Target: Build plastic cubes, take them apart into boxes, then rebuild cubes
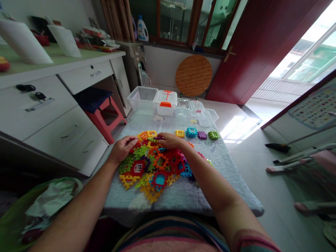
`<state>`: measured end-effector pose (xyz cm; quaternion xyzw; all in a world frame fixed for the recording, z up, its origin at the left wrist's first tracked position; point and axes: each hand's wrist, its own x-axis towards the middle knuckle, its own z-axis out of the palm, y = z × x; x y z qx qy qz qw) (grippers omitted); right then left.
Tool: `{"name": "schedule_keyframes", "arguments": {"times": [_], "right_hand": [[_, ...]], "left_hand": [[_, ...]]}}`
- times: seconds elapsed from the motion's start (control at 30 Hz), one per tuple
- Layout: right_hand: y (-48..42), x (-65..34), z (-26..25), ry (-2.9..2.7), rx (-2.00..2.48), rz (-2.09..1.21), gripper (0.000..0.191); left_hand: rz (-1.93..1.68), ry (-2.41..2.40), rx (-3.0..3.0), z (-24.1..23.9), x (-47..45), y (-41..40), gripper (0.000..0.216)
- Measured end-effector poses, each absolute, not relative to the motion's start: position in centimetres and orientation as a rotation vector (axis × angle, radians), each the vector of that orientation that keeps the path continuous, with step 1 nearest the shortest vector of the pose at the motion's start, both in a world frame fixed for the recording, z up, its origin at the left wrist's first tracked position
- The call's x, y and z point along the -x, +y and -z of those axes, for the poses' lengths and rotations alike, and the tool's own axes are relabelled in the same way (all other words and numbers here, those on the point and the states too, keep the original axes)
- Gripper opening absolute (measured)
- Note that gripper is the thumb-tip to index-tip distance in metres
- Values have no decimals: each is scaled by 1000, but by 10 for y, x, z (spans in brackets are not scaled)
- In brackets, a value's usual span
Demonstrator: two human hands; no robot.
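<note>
A heap of interlocking plastic building pieces (160, 161) in red, yellow, green, orange and blue lies on the cloth-covered table in front of me. My left hand (123, 148) rests at the heap's upper left edge, fingers stretched toward it and holding nothing. Over the heap's far side, my right hand (170, 140) has its fingers bent down around a purple piece (158, 138), partly hidden by them. Beyond, in a row, sit a yellow stack (180, 133), a blue stack (191, 132), a purple stack (202, 135) and a green stack (214, 135) of such pieces.
At the table's far end stand an open clear bin (143, 99), a lidded box with orange clasps (166, 103) and several smaller clear containers (183, 109). A red stool (105, 115) is left of the table (231, 178), beside white drawers (68, 131).
</note>
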<state>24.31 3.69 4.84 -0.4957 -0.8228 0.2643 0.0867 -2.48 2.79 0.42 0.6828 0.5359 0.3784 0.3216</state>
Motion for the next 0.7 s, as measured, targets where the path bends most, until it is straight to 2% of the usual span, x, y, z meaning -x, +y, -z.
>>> {"name": "schedule_keyframes", "arguments": {"times": [0.13, 0.37, 0.53, 0.7], "right_hand": [[40, -247, -43, -2387, 1499, -772, 39], [27, -257, -53, -2259, 1406, -550, 70], [-4, -290, -63, -2137, 1234, -581, 71], [-33, -318, -62, -2047, 1328, -571, 70]], "left_hand": [[-982, 1418, -1774, -5, 25, 27, 46], [-981, 1437, -1755, -5, 25, 27, 48], [-966, 1452, -1762, -4, 25, 28, 46], [-951, 1468, -1775, -1, 28, 29, 47]]}}
